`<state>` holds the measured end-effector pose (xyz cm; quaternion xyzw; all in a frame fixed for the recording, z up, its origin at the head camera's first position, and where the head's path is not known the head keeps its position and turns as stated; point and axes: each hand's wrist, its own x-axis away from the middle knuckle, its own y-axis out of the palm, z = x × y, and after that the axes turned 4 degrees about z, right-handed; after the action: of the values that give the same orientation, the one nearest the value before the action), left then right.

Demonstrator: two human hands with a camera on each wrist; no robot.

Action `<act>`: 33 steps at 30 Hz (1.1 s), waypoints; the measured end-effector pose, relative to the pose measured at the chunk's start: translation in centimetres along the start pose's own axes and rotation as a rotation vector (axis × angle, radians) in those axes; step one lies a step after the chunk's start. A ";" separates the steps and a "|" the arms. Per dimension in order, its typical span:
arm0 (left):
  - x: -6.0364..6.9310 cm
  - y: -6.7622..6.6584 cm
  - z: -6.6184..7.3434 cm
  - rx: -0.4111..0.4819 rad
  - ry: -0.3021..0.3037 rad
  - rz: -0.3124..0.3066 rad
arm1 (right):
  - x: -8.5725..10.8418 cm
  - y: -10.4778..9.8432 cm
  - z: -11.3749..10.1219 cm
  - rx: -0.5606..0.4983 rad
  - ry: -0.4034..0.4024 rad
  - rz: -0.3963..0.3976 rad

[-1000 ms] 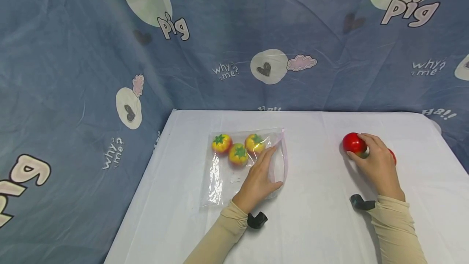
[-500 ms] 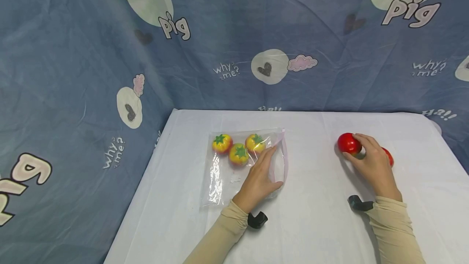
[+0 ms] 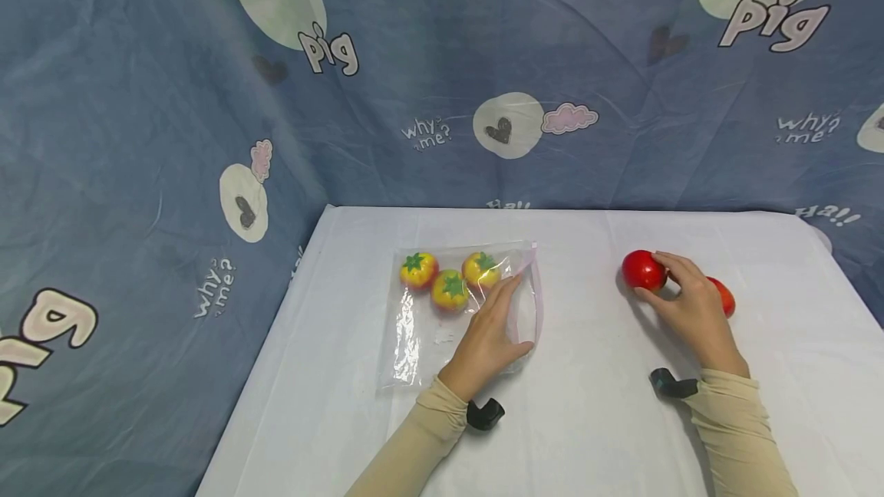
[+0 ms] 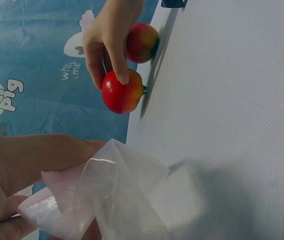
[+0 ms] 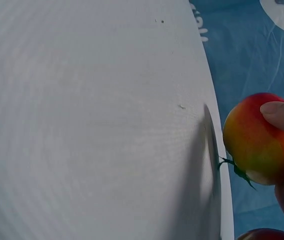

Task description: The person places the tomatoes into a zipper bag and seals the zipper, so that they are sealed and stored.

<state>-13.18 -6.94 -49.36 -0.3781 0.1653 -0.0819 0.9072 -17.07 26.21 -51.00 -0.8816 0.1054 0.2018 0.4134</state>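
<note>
A clear zip bag (image 3: 421, 343) lies on the white table with three yellow-red fruits with green tops, one of them (image 3: 450, 291) nearest the front. My left hand (image 3: 483, 340) is at the bag's right-hand mouth, and in the left wrist view its fingers lie around the bag's pink-edged opening (image 4: 64, 185). My right hand (image 3: 697, 313) pinches a red fruit (image 3: 643, 271) between thumb and fingers, seen above its shadow. The right wrist view shows this fruit (image 5: 259, 142) red and yellow with a green stem. A second red fruit (image 3: 721, 297) is partly hidden behind the right hand.
The white table (image 3: 580, 420) reaches back to a blue printed cloth (image 3: 414, 60), which also hangs along the left side. A black device is at each wrist, the left one (image 3: 486, 414) and the right one (image 3: 671, 384).
My right hand has moved left toward the bag with the red fruit in its grip. The left hand and the bag have stayed in place.
</note>
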 end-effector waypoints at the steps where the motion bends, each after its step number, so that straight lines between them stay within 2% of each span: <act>1: 0.0 0.0 0.0 0.000 0.000 0.000 | 0.0 0.0 0.0 -0.003 -0.001 -0.005; 7: 0.0 -0.1 0.2 -0.017 0.002 0.000 | 0.1 0.3 -0.2 -0.055 -0.014 -0.013; 15: 0.0 -0.2 0.2 -0.009 -0.013 -0.011 | 0.0 1.0 -0.6 -0.187 0.030 -0.054; 23: -0.1 -0.1 0.3 -0.019 -0.010 -0.011 | 0.1 1.7 -0.8 -0.320 -0.005 -0.086; 33: 0.0 -0.2 0.2 -0.012 -0.011 -0.010 | 0.0 2.8 -1.7 -0.376 -0.041 -0.119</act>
<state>-13.11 -6.88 -49.09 -0.3847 0.1590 -0.0834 0.9054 -17.60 23.16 -51.91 -0.9437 0.0050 0.2110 0.2547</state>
